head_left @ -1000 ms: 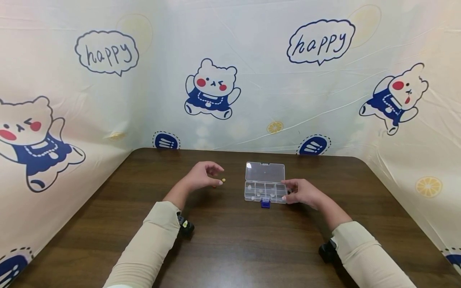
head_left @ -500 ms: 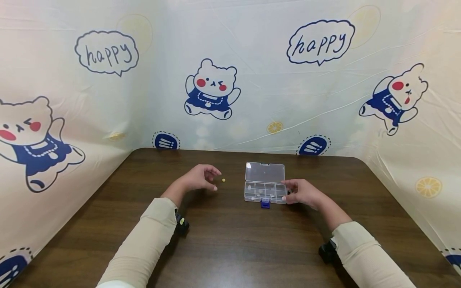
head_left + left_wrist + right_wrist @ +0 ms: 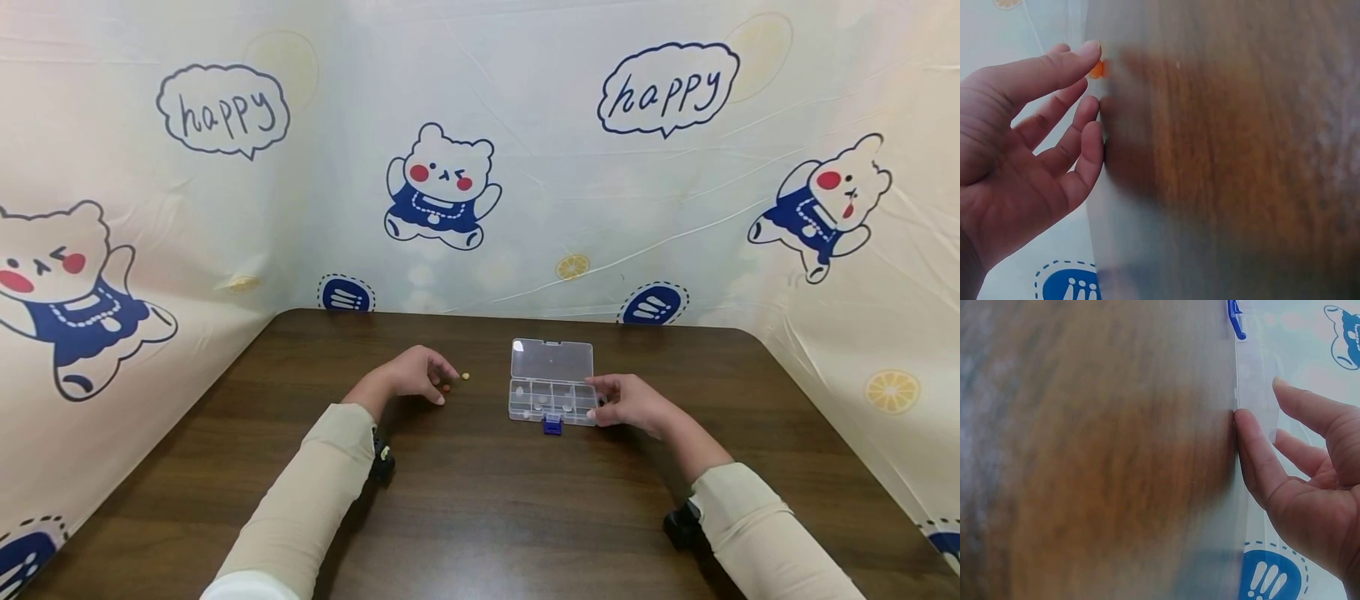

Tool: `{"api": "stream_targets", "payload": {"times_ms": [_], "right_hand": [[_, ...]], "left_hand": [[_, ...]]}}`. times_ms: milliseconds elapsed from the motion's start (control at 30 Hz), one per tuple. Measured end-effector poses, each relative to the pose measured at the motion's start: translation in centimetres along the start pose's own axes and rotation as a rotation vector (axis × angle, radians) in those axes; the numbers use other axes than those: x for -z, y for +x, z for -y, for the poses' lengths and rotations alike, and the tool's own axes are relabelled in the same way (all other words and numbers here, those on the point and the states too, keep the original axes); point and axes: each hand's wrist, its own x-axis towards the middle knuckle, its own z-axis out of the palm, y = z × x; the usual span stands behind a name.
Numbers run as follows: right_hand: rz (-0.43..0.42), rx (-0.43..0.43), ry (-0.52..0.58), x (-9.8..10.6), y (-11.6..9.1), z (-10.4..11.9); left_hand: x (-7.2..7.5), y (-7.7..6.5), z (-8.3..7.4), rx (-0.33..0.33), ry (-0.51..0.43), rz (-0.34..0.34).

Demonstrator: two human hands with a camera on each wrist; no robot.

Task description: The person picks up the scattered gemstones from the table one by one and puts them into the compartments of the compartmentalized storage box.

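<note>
My left hand [image 3: 414, 372] hovers low over the table, its thumb and index finger apart around a small orange pill [image 3: 1097, 69]. A small yellow pill [image 3: 466, 377] lies just past its fingertips. To the right stands a clear compartment pill box [image 3: 552, 400], its transparent lid [image 3: 552, 359] raised toward the back and a blue latch [image 3: 552, 425] at the front. Several pale pieces sit in its compartments, too small to identify. My right hand [image 3: 628, 398] holds the box's right end, thumb near the front corner and fingers toward the rear.
The dark wooden table [image 3: 480, 508] bears everything. A printed cloth [image 3: 525, 167] with bears and lettering hangs behind it and along the sides. Black wrist cameras sit under both cuffs, the left one [image 3: 382, 461] close to the tabletop.
My left hand has drawn back leftward from beside the yellow pill, and its thumb and index finger now stand around the orange pill. The right hand and box stay put.
</note>
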Motion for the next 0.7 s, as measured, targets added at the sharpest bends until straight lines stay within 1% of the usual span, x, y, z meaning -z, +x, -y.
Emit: {"api": "stream_targets", "payload": {"times_ms": [267,433,700], "right_hand": [[0.003,-0.001,0.0,0.02,-0.04,0.06],[0.006,0.001,-0.003,-0.02,-0.01,0.01],[0.008,-0.008,0.019,0.12,0.08,-0.11]], "left_hand": [[-0.16,0.55,-0.02,-0.014,0.061,0.015],[-0.18,0.56,0.03,0.001,0.077,0.023],[-0.15,0.64,-0.06,-0.018,0.118,0.043]]}}
